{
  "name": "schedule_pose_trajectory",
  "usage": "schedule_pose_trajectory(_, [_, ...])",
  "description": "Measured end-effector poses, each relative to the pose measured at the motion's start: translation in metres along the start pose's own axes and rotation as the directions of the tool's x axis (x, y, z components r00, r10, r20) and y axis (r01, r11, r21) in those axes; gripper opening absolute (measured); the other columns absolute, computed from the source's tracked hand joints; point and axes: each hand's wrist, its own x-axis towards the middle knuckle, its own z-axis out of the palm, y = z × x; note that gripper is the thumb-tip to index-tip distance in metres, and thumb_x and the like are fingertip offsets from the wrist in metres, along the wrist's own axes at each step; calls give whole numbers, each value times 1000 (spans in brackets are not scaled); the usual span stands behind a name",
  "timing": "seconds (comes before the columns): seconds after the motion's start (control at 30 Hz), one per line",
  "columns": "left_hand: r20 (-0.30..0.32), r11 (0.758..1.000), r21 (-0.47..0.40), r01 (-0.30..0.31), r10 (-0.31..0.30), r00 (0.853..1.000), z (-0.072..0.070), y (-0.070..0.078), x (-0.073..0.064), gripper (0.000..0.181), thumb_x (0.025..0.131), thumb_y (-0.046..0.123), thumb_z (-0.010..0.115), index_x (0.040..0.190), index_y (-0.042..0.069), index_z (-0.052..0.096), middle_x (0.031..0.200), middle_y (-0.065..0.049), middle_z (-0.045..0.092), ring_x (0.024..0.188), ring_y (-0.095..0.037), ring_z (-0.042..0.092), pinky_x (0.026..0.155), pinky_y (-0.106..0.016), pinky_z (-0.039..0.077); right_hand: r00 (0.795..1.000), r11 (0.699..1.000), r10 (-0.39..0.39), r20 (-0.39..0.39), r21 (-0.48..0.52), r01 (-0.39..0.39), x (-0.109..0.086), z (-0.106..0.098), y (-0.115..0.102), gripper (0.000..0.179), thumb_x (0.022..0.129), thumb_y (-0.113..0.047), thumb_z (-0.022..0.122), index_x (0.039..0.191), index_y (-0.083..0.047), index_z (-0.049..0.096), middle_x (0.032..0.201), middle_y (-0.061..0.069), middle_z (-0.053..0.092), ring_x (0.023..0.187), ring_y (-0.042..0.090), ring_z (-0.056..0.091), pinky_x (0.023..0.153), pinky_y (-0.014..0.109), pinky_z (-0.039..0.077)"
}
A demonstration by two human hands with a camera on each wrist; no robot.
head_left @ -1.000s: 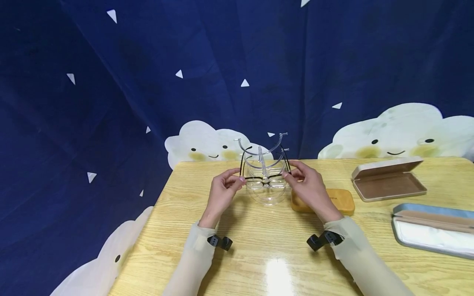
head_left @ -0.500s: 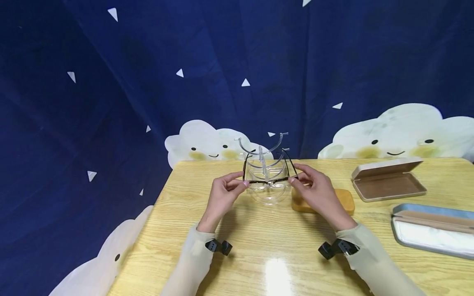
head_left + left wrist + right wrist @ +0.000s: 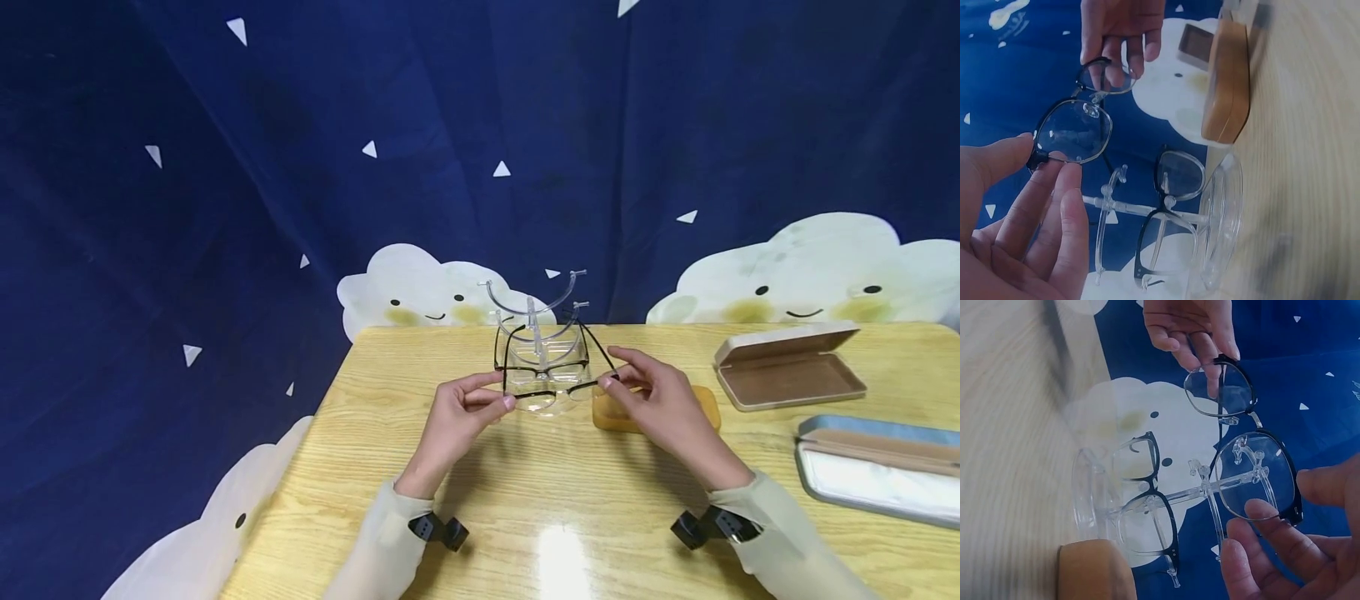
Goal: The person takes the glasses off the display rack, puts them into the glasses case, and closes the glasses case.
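- Pinching glasses [image 3: 1075, 128] at both ends between curled fingers [image 3: 482, 381] of left hand [image 3: 465, 412] and right hand [image 3: 662, 408].
- Held above wood-grain table [image 3: 517, 500].
- Backed by dark-blue curtain [image 3: 450, 92] with clouds [image 3: 810, 257].

head view: bright, overhead light — white glare on table [image 3: 525, 492], soft shadows beside forearms [image 3: 381, 542] | wrist views: dimmer, hazy — table partly blurred
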Motion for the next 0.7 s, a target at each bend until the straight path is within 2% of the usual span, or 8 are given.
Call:
schedule_pose_trajectory(0.1, [7,1000,-1,4,-4,1000,2,2,-4,44,92,11,80,134,6,69,107,-17,81,98,-31,79,85,-35,65,1000,1000,-8,-1,-6,8,-5,-2,2,52,104,-25,66,150,-3,54,107,9,80,95,16,72,76,20,56])
schedule_pose_trajectory(0.37, [40,1000,8,18,-18,999,6,6,-14,45,90,14,82,133,6,70,105,-16,81,95,-23,80,85,-29,64,999,999,-40,-21,8,40,-20,-10,2,51,102,-22,69,147,-3,56,106,6,80,90,-9,65,75,18,57])
schedule_pose_trajectory(0.57, [56,1000,2,28,-28,998,11,10,-18,46,89,14,83,133,6,70,102,-16,81,93,-22,80,85,-28,64,998,998,-64,-12,18,64,-29,-17,6,52,102,-19,70,147,0,55,109,8,80,91,-11,64,74,17,57])
schedule_pose_trajectory(0.7, [76,1000,3,5,-5,997,17,12,-17,47,90,14,82,134,7,69,103,-17,81,93,-21,80,87,-29,63,997,997,-70,-21,33,71,-34,-22,9,51,101,-15,70,147,2,55,109,10,80,90,-11,65,74,16,57])
